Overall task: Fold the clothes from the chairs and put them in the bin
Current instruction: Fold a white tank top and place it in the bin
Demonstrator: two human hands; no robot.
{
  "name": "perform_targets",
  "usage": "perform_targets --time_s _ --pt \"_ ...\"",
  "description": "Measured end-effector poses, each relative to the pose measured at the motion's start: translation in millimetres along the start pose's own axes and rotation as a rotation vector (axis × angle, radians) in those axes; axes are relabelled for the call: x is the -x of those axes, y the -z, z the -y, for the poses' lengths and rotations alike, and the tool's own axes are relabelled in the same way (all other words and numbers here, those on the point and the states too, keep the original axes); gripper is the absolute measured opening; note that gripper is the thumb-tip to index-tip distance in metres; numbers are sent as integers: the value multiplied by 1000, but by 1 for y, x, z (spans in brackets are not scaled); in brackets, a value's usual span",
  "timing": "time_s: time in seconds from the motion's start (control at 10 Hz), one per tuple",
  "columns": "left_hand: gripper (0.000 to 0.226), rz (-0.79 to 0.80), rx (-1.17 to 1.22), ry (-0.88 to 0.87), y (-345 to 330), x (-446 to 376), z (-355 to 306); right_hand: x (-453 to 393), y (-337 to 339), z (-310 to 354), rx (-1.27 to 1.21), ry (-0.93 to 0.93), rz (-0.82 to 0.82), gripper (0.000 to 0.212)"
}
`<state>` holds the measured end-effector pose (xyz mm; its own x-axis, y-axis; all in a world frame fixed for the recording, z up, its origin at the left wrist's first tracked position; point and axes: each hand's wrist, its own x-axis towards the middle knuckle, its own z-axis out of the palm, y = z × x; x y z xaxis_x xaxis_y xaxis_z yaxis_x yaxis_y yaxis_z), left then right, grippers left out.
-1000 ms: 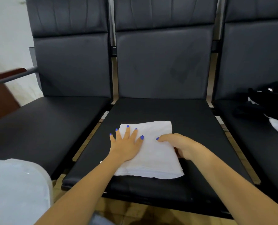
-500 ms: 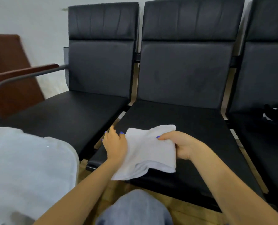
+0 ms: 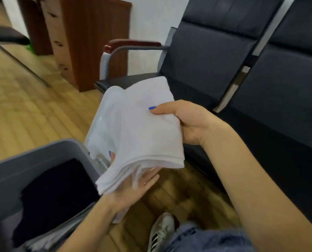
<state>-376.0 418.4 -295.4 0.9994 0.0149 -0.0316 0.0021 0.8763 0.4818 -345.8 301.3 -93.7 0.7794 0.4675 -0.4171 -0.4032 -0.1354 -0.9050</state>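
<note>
A folded white cloth (image 3: pixel 140 128) is in the air between the black chairs and the grey bin (image 3: pixel 29 170). My right hand (image 3: pixel 189 122) grips its right edge, thumb on top. My left hand (image 3: pixel 133 188) lies palm up beneath the cloth's lower corner, with fingertips curling up round its left side. The bin stands at the lower left, and a dark folded garment (image 3: pixel 56 197) lies inside it. The cloth hangs just right of the bin's rim.
A row of black chairs (image 3: pixel 224 57) with a red-topped armrest (image 3: pixel 131 44) fills the right. A brown wooden cabinet (image 3: pixel 89 37) stands at the back on the wooden floor (image 3: pixel 24 110). My shoe (image 3: pixel 160 231) and jeans show at the bottom.
Both hands lifted the folded cloth off the middle chair seat and carried it left toward the bin. My view swung left, bringing the bin and cabinet into sight.
</note>
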Motion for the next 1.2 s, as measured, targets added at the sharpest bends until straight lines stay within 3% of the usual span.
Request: perform_targets --time_s 0.1,0.2,0.3,0.4,0.5,0.6,0.7,0.8,0.9,1.0,1.1,1.2 --pt "76 -279 168 292 96 66 -37 -21 -38 -16 18 -57 114 20" --pt "91 -157 77 27 117 108 -80 -46 -79 -54 -1 -162 227 10" --pt "89 -132 24 -82 145 148 -87 -70 -119 -102 62 -283 318 17" --pt "65 -234 68 31 171 178 -101 -89 -146 -139 175 -351 369 15" --pt "58 -452 -43 209 185 201 -123 -101 -160 -169 266 -368 428 21" --pt "73 -540 -267 394 191 208 -142 -114 -166 -192 325 -371 455 34" --pt "83 -575 -288 372 208 203 -161 -130 -174 -201 353 -345 474 31" --pt "56 -653 -298 260 221 184 -175 -161 -184 -200 315 -269 435 32" --pt "44 -751 -272 210 243 154 -180 -201 -190 -212 295 -170 290 50" --pt "53 -798 -466 273 269 132 -171 -220 -175 -240 423 -262 127 67" --pt "52 -809 -683 254 285 118 -164 -215 -154 -281 527 -436 141 64" --pt "63 -873 -793 221 289 108 -160 -216 -144 -303 518 -366 153 67"
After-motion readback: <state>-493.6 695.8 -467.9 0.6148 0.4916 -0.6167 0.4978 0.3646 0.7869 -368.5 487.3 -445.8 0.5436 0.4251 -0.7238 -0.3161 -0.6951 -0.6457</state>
